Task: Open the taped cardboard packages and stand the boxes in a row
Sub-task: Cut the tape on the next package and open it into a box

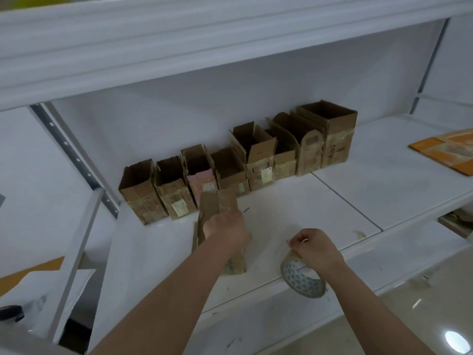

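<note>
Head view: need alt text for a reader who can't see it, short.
A person's left hand grips a cardboard box standing on a white shelf, while the right hand pinches the edge of a roll of clear tape at the shelf's front. Behind them, a row of opened boxes stands along the back wall; flattened orange cardboard lies at far right.

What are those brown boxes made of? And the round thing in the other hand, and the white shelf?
The brown boxes look like cardboard: dull brown, creased flaps, shiny clear tape around them. The box in the left hand looks the same. The roll of tape in the right hand seems to be glossy clear plastic film on a printed core. The white shelf is smooth and may be painted metal; that is hard to tell.
</note>
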A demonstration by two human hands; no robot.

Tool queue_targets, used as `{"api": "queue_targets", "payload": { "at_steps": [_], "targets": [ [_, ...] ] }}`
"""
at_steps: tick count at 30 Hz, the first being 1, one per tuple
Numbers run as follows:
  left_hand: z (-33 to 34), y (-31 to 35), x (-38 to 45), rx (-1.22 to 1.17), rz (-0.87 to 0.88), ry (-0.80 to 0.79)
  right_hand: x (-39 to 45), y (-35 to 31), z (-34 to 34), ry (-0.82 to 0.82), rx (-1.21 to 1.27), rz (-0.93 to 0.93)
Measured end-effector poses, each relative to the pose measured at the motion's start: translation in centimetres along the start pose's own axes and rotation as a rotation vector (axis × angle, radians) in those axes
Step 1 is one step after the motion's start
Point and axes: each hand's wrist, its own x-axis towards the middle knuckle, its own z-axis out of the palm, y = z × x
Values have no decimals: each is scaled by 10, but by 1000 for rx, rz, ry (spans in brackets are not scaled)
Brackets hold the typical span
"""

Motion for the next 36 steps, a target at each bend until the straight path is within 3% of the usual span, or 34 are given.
{"api": "queue_targets", "payload": {
  "at_steps": [3,5,9,13,17,20,25,30,36],
  "targets": [
    [-5,1,0,22,-81,153,0,-1,0,16,10,-5],
    [-1,0,-2,43,-90,155,2,-4,-1,25,43,-19],
    [4,-10,-11,-9,51,157,5,-5,-11,99,95,-43],
    [-10,-39,-21,-52,213,42,11,-3,-23,205,139,-31],
    [-15,-31,-21,-238,154,192,12,-6,-27,248,170,-27],
    [-3,7,-9,-211,91,304,9,-7,-27,265,171,-25],
    [10,41,6,-140,-29,161,3,-4,-24,263,182,-8],
    [13,21,-5,-73,223,139,-2,1,-31,272,198,-25],
    [10,-50,-14,-134,552,-49,-1,-15,-31,144,186,-90]
  ]
}}
